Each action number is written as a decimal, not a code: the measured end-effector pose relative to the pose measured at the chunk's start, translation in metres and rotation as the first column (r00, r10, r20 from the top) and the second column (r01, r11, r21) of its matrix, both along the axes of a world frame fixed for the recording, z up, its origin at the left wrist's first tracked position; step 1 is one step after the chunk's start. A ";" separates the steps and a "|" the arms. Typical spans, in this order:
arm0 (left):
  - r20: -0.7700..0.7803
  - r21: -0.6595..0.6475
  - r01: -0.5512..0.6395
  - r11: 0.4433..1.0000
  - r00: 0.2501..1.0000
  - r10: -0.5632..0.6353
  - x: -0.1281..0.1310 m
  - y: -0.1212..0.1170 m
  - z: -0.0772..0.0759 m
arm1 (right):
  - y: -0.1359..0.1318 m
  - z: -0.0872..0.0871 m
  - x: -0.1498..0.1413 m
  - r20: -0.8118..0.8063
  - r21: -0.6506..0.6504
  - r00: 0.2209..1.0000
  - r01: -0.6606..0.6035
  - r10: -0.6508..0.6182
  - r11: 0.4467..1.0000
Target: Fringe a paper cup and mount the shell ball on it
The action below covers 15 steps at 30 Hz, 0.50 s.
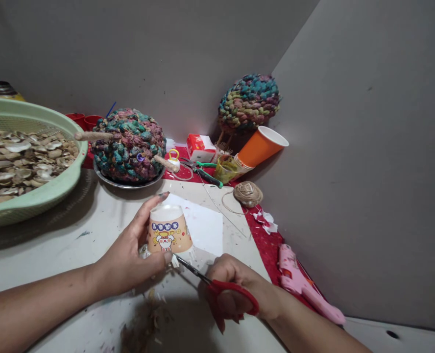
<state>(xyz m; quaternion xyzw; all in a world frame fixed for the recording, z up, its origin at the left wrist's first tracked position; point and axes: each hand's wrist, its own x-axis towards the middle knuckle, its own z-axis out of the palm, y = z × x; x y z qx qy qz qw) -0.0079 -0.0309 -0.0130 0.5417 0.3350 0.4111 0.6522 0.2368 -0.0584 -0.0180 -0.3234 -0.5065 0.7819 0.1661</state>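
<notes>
My left hand [134,257] grips a small printed paper cup [168,230], held upside down just above the white table [92,225], thumb low on its rim and a finger on its base. My right hand [232,289] is closed in the loops of red-handled scissors [217,287]. Their blades point left and meet the cup's rim by my left thumb. A white sheet of paper [203,225] lies behind the cup. Paper scraps lie under my hands.
A green basket [37,196] of shells stands at the left. A multicoloured woven ball [129,144] rests in a metal dish; another ball [249,100] leans in the corner. Orange cup [261,144], twine ball [247,193], pliers [208,176], pink glue gun [305,287] lie to the right by the grey wall.
</notes>
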 end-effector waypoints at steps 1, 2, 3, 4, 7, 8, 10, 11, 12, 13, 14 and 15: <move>-0.009 0.008 -0.008 1.000 1.000 0.008 0.000 -0.001 0.000 | 0.000 -0.001 0.000 -0.026 -0.008 0.999 0.018 -0.018 1.000; -0.018 0.015 -0.018 1.000 1.000 0.019 0.000 -0.001 0.000 | -0.001 -0.003 0.000 -0.051 -0.019 0.998 0.035 -0.036 0.999; -0.026 0.023 -0.027 0.999 0.999 0.027 0.000 -0.001 -0.001 | -0.001 -0.004 0.000 -0.072 -0.032 0.997 0.037 -0.039 0.999; -0.032 0.035 -0.035 0.999 0.999 0.036 0.000 -0.001 -0.001 | -0.001 -0.006 0.000 -0.094 -0.042 0.994 0.047 -0.051 0.998; -0.038 0.073 -0.035 0.997 0.999 0.037 -0.001 -0.001 -0.003 | -0.002 -0.009 0.000 -0.137 -0.064 0.987 0.070 -0.078 0.996; -0.034 0.079 -0.029 0.996 0.999 0.032 -0.001 -0.001 -0.004 | -0.002 -0.009 0.000 -0.144 -0.072 0.986 0.077 -0.087 0.994; -0.020 0.079 -0.021 0.997 1.000 0.023 -0.001 -0.001 -0.003 | -0.002 -0.011 0.001 -0.155 -0.088 0.984 0.074 -0.087 0.993; -0.011 0.074 -0.017 0.997 1.000 0.018 0.000 -0.001 -0.003 | -0.002 -0.011 0.001 -0.161 -0.093 0.983 0.069 -0.083 0.993; -0.001 0.068 -0.012 0.998 1.000 0.012 0.000 -0.001 -0.002 | -0.002 -0.012 0.001 -0.167 -0.094 0.983 0.066 -0.081 0.993; 0.008 0.061 -0.005 0.998 1.000 0.004 0.000 -0.001 -0.002 | -0.002 -0.012 0.001 -0.166 -0.093 0.983 0.059 -0.074 0.994; 0.012 0.056 0.003 0.998 1.000 -0.004 0.000 -0.001 -0.002 | -0.002 -0.012 0.002 -0.162 -0.093 0.984 0.055 -0.070 0.994; 0.012 0.057 0.005 0.998 1.000 -0.006 0.000 -0.001 -0.002 | -0.002 -0.013 0.002 -0.154 -0.091 0.986 0.055 -0.068 0.994</move>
